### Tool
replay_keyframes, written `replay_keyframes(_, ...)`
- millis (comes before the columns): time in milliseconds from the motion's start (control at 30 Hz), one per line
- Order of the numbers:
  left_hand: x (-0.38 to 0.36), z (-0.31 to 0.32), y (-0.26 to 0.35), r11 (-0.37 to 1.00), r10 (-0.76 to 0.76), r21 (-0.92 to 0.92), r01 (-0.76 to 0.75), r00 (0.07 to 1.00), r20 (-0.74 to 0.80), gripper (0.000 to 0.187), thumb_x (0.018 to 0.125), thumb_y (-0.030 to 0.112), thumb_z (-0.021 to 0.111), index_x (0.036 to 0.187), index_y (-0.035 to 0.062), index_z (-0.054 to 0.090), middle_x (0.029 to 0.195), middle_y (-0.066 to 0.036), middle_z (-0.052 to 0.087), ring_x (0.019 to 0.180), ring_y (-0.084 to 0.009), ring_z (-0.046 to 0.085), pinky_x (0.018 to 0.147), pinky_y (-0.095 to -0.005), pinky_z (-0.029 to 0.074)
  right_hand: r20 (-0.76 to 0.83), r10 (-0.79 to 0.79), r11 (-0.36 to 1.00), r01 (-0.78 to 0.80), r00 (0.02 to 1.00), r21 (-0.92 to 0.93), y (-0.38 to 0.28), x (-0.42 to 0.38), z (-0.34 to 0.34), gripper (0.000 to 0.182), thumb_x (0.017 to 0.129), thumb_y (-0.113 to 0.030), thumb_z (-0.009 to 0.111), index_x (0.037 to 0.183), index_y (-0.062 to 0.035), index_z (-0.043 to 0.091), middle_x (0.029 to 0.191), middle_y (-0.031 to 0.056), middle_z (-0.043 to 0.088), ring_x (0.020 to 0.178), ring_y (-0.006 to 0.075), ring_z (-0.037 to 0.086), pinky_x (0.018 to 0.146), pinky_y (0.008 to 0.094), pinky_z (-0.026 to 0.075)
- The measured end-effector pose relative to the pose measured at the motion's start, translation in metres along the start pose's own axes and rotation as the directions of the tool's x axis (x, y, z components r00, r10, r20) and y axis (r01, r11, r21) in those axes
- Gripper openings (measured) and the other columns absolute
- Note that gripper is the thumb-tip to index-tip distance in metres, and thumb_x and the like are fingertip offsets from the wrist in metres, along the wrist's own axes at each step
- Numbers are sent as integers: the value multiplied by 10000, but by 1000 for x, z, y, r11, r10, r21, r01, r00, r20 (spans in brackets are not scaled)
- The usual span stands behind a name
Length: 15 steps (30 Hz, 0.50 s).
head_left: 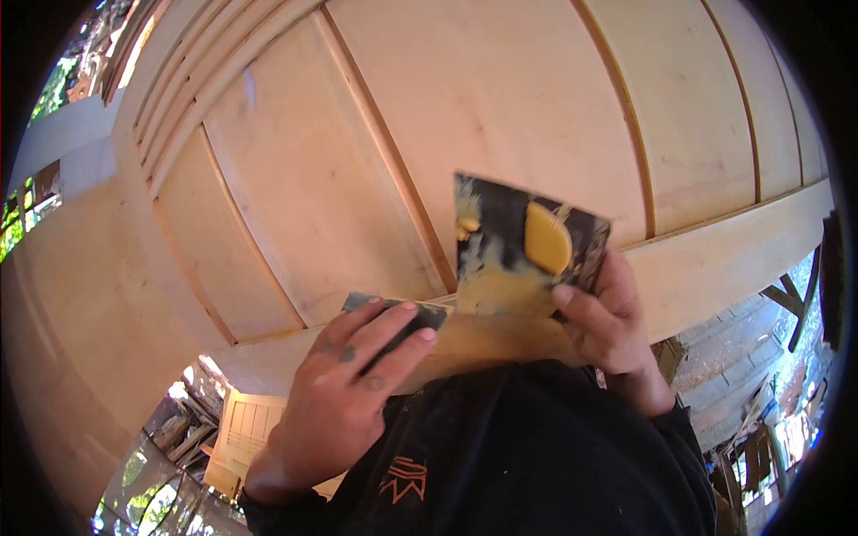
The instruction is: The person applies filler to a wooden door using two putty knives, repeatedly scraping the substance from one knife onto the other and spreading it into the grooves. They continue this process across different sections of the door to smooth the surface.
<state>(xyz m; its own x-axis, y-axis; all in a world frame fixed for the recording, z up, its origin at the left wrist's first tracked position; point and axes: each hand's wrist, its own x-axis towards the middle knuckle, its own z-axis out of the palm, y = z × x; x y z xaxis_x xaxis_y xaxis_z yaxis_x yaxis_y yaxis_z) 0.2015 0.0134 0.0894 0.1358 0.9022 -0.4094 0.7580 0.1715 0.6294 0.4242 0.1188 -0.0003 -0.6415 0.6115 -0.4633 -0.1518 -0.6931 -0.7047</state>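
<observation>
Left hand [344,384] pinching a flat spreader [429,316] by the panelled wooden door [500,116]! Right hand [612,322] grips a smeared board [500,295] bearing yellow putty [547,239].

Panelled wood [500,107] is softly lit, foliage [12,234] glares, and fisheye edges darken to black.

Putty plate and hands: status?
Left hand: holding small dark piece. Right hand: gripping plate. Yellow putty: lump on plate's face. Nothing visibly blocking either hand.

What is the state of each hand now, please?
Left hand: holding a dark flat piece.
Right hand: holding a thin board with yellow paste.
</observation>
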Motion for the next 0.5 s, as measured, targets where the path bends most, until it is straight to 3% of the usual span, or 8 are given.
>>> replay_keyframes(167,-1,7,-5,987,-159,-34,160,987,34,606,602,-127,513,1182,40,554,1218,-159,533,1110,-390,501,940,-439,421,-140,-28,999,21,990,-48,-7,18,-13,472,847,29,465,1304,10,351,1132,41,529,918,78,486,771,217,398)
replay_keyframes(300,13,25,-1,954,-295,-59,295,956,2,546,640,-182,492,1136,32,578,1158,-181,561,1116,-375,515,942,-412,428,-181,64,998,-66,981,-1,-5,22,-29,485,832,11,494,1296,14,356,1079,38,555,812,61,492,660,189,387)
replay_keyframes(400,12,33,-6,956,-284,-40,290,953,105,641,603,-118,525,1225,38,519,1229,-179,510,1119,-392,490,936,-448,419,-207,61,998,-60,976,9,-6,24,-27,502,820,-2,508,1297,28,350,1125,70,543,923,102,516,780,229,406)
replay_keyframes(500,13,43,-6,959,-283,18,283,956,74,613,623,-105,546,1221,30,521,1232,-174,506,1131,-379,483,935,-450,415,-192,37,998,-29,981,47,-5,26,-26,503,818,5,496,1295,48,342,1206,110,512,1107,164,486,959,289,348)
